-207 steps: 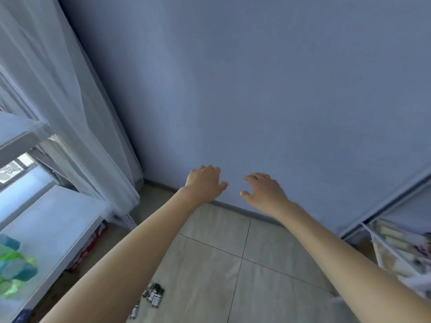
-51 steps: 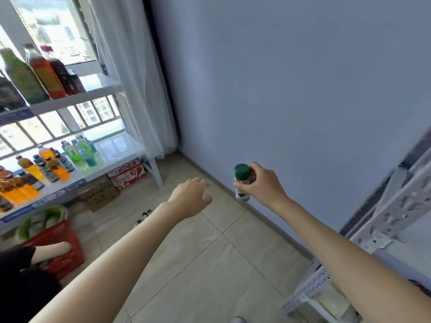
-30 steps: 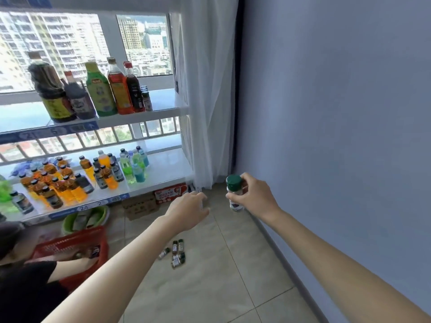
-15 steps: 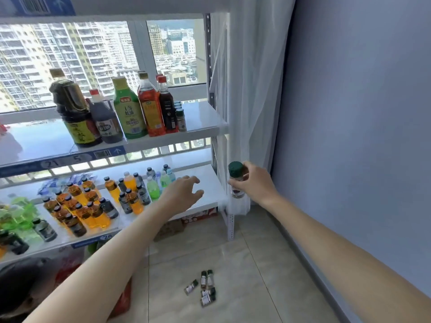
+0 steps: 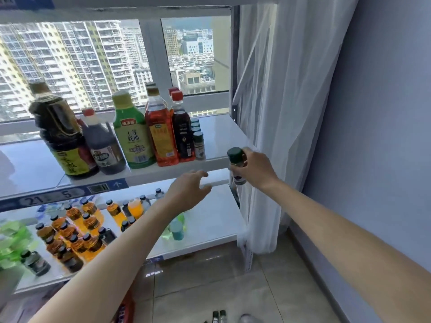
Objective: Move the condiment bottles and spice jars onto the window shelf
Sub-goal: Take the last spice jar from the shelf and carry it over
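Note:
My right hand (image 5: 255, 169) grips a small spice jar (image 5: 236, 163) with a dark green cap, upright, just in front of the right end of the white window shelf (image 5: 219, 136). Large condiment bottles stand on that shelf: a dark soy bottle (image 5: 60, 134), a green-labelled bottle (image 5: 131, 134), a red bottle (image 5: 161, 131). A row of green-capped spice jars (image 5: 198, 141) stands right of them. My left hand (image 5: 189, 192) hovers below the shelf's front edge, fingers relaxed and empty.
A lower shelf (image 5: 210, 220) holds several small orange and dark drink bottles (image 5: 77, 231). A white curtain (image 5: 275, 113) hangs at the shelf's right end beside a blue wall (image 5: 377, 113). A few small bottles (image 5: 218, 317) lie on the tiled floor.
The view has turned from the wall toward the window shelf and come closer. My right hand has carried the jar up toward the shelf's right end; my left hand moved forward with it.

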